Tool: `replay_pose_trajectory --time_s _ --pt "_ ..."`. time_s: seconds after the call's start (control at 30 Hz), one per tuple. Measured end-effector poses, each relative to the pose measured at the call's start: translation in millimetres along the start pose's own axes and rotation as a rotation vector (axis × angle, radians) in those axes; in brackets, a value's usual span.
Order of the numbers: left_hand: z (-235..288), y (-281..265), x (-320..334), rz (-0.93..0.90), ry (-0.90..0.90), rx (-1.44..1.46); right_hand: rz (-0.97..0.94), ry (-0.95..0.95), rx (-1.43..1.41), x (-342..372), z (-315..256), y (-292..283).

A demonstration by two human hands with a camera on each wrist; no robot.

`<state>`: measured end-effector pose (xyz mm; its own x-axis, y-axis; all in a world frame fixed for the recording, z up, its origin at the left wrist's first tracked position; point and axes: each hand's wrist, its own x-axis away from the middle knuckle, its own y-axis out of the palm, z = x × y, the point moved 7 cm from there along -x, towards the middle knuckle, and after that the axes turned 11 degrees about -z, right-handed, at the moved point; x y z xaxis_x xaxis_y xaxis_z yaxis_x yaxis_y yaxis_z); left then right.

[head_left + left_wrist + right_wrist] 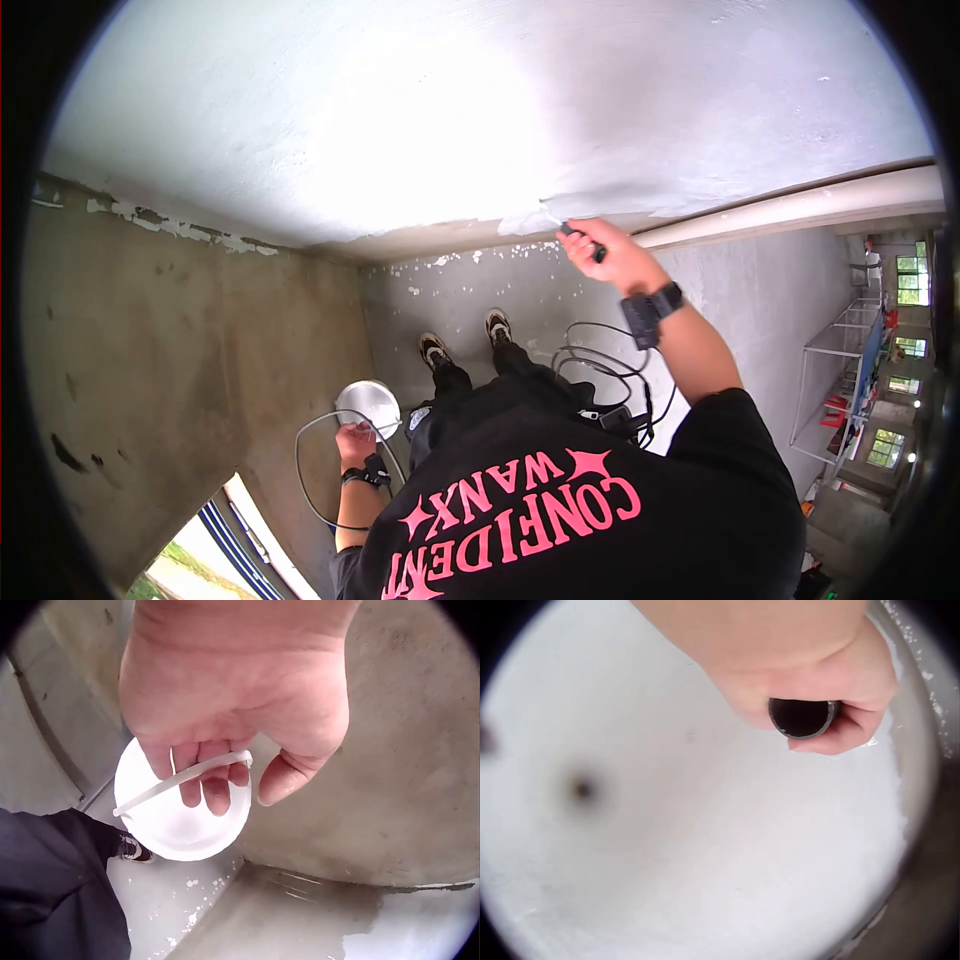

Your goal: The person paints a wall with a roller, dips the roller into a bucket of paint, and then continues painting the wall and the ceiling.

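Observation:
In the head view my right hand [622, 262] is raised to the white-coated wall [640, 110] and grips the black handle of a putty knife [597, 251]. Its pale blade meets the wall near the coating's lower edge. The right wrist view shows the round handle end [802, 718] sticking out of the curled right hand [810, 664]; the blade is hidden there. Low at my left side, my left hand [240, 690] holds a white bucket [187, 836] by its bail handle [142, 797], fingers hooked under it. The thumb stands apart from the handle.
A bare grey-brown wall [200, 340] meets the coated one at a corner on the left. White splatters dot the floor [460, 285] by my shoes. A pale pipe [800, 206] runs along the right. Black cables [610, 365] loop at my waist; a metal rack [835, 350] stands farther off.

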<state>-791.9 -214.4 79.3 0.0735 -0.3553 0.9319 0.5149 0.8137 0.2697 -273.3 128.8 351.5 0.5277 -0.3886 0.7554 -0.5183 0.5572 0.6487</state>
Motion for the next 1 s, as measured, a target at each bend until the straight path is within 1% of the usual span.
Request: replay_pose_trajectory --time_s 0.07,0.1,0.13,0.17,0.2,0.27,0.33,0.37,0.4,0.47,0.53,0.57,0.6,0.63,0.67,0.73,0.87,0.93,1.0 --pt "0.6 -0.3 10.6 0.006 0.020 -0.001 0.006 -0.067 -0.061 -44.1 -7.4 -26.0" --pt "2.4 1.2 19.2 0.018 0.039 -0.006 0.002 -0.060 -0.060 -67.1 -11.4 -40.2" --pt "3.4 1.3 24.7 0.031 0.060 -0.008 0.039 -0.056 -0.036 -91.4 -17.7 -56.2" --pt "4.6 -8.1 18.0 -0.060 0.095 -0.035 0.076 -0.049 -0.013 -111.8 -21.8 -70.0" --pt "5.7 -7.0 25.2 -0.051 0.106 -0.030 0.069 -0.035 -0.009 -127.3 -23.7 -77.1" --pt "2.6 -3.9 46.1 0.056 0.097 -0.078 0.133 -0.011 -0.028 -154.3 -28.3 -91.9" --pt "1.9 -1.5 56.2 0.057 0.122 -0.077 0.153 0.033 -0.015 -182.4 -31.0 -104.6" --pt "0.8 0.0 58.0 0.039 0.113 -0.100 0.181 -0.039 0.052 -192.6 -36.8 -112.2" --pt "0.5 1.1 59.4 0.022 0.100 -0.128 0.212 -0.114 0.114 -191.8 -37.4 -109.6" --pt "-1.4 2.2 55.3 0.019 0.090 -0.119 0.238 -0.129 0.122 -182.9 -37.5 -106.2" --pt "-10.0 -2.4 49.2 0.013 0.062 -0.113 0.145 0.000 0.036 -160.0 -28.0 -94.9" --pt "-11.5 -4.3 42.5 0.010 0.069 -0.062 0.119 0.021 -0.009 -143.2 -26.2 -87.8" --pt "-11.7 -5.0 36.7 0.006 0.077 -0.009 0.125 0.011 -0.012 -126.4 -26.0 -81.5" --pt "-12.8 -9.3 31.2 0.043 0.049 -0.038 0.100 -0.004 0.024 -111.6 -26.3 -73.1" --pt "-10.9 -10.8 25.0 0.035 0.041 -0.042 0.075 -0.020 0.060 -96.5 -26.3 -64.1" --pt "-17.1 -17.9 8.8 0.004 -0.086 -0.123 0.071 -0.025 0.034 -62.1 -23.4 -45.4" --pt "-17.1 -0.8 8.0 -0.052 -0.109 -0.163 0.032 -0.036 0.000 -8.3 -13.3 -20.1" --pt "-13.0 10.1 14.3 0.004 -0.037 -0.105 0.002 -0.036 0.045 10.9 -11.0 -9.5" --pt "-13.8 18.7 14.9 0.020 -0.040 -0.105 -0.004 -0.043 0.066 15.6 -12.9 -7.3"
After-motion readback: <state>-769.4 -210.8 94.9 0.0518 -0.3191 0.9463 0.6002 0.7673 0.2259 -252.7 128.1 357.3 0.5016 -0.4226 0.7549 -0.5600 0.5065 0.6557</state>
